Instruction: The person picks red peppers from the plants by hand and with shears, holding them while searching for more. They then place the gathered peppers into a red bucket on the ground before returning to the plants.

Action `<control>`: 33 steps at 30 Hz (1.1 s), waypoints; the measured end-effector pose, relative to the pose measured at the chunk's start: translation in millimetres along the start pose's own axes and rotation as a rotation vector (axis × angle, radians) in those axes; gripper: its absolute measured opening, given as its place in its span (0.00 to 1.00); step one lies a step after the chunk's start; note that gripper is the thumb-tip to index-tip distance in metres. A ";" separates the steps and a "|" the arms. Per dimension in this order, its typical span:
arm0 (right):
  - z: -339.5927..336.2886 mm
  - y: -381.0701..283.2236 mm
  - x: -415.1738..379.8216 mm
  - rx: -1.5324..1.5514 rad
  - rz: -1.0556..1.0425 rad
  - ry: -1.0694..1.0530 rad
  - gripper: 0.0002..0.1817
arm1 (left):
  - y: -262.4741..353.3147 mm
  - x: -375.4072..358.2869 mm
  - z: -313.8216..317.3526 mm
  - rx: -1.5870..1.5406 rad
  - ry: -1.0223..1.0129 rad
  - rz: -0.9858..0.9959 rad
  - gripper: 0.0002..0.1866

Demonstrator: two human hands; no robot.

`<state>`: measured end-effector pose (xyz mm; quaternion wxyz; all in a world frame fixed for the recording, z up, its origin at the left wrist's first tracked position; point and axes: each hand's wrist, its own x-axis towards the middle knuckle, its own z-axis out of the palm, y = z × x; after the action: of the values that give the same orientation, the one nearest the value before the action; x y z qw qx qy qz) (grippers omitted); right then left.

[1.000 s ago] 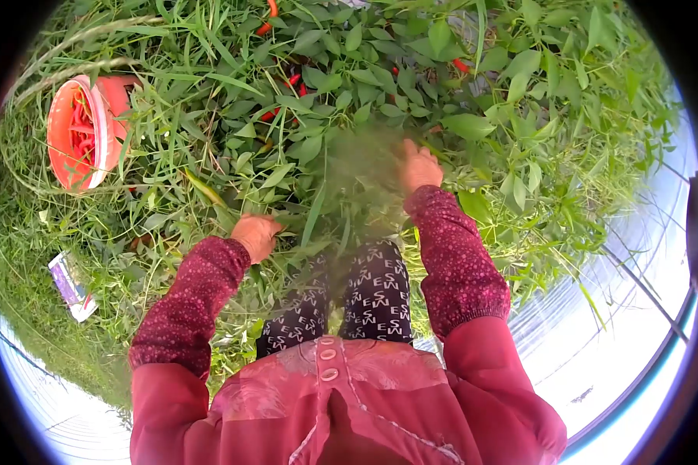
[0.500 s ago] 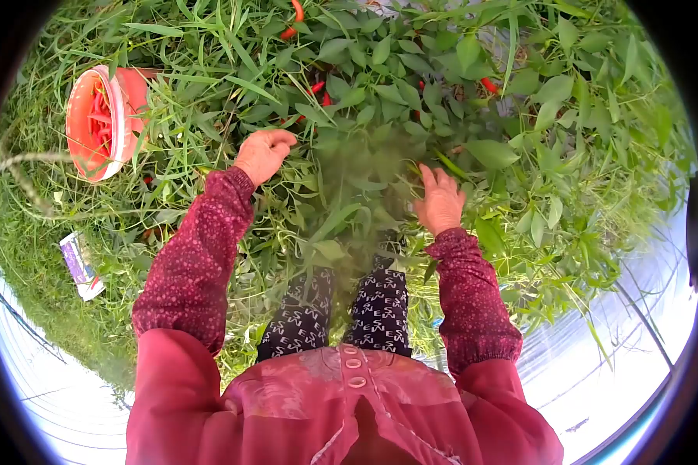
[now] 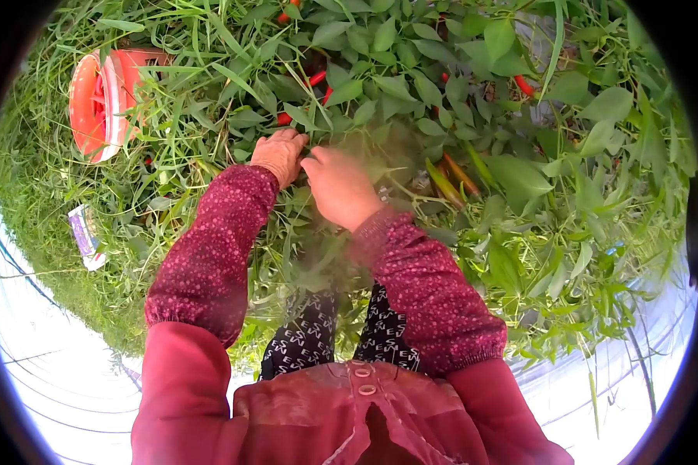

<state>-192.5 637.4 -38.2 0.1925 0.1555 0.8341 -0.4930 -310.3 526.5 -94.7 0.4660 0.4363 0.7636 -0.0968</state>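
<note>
Head view, left to right: your orange bucket (image 3: 101, 105) lies tipped on its side in the grass, red chillies (image 3: 98, 93) showing in its mouth, well apart from your hands. If it rolls or gets nudged, they could spill into the weeds. Your left hand (image 3: 279, 155) is curled into a loose fist among the leaves; whether it pinches a stem or a chilli I cannot tell. Your right hand (image 3: 340, 186) sits just beside it, back to the camera, fingers hidden in the foliage. A red chilli (image 3: 285, 118) hangs just above your left knuckles, more (image 3: 316, 78) beyond. With both hands crowded together and the leaves (image 3: 380, 85) blocking your sight, you could snap a branch or tear off a green chilli (image 3: 444, 184) near your right hand.
</note>
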 end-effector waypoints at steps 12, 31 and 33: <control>31.3 56.6 -61.6 -0.493 -0.083 -0.276 0.06 | 3.1 -59.3 59.5 0.072 -0.006 0.048 0.31; -22.0 64.3 -46.9 -0.476 -0.050 -0.419 0.06 | -145.8 -191.8 81.4 0.122 -0.316 -0.038 0.26; -17.8 66.6 -50.2 -0.449 -0.068 -0.392 0.06 | -162.7 -218.1 80.0 0.134 -0.374 -0.086 0.27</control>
<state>-121.5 680.6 -57.3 0.3628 -0.0172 0.8739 -0.3232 -342.8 258.8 -6.9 0.5651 0.4076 0.6736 -0.2465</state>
